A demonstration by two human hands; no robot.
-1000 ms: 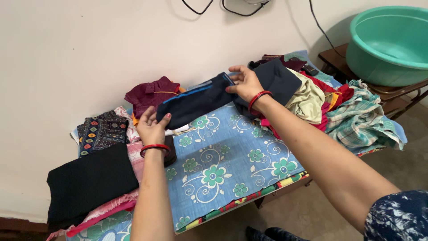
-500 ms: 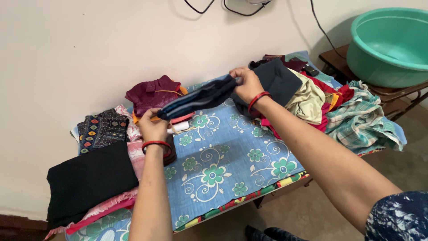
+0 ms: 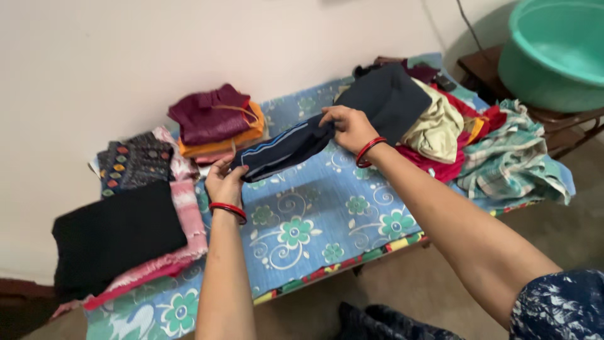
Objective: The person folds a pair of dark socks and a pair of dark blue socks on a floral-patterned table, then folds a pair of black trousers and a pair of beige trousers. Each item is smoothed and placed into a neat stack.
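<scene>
A folded dark navy garment with a blue stripe (image 3: 286, 148) hangs just above the blue floral sheet (image 3: 314, 220). My left hand (image 3: 224, 181) grips its lower left end. My right hand (image 3: 348, 128) grips its upper right end. Both wrists wear red bangles. The garment is narrow and stretched between the two hands, slanting up to the right.
A maroon and orange folded stack (image 3: 214, 123) sits by the wall. A black folded cloth (image 3: 113, 233) on pink fabric and a patterned dark piece (image 3: 132, 165) lie left. A loose heap of clothes (image 3: 459, 135) lies right. A teal tub (image 3: 553, 53) stands on a wooden stool.
The garment went from a flat, wide panel to a narrower fold, and both hands lowered it toward the sheet. The view tilted downward.
</scene>
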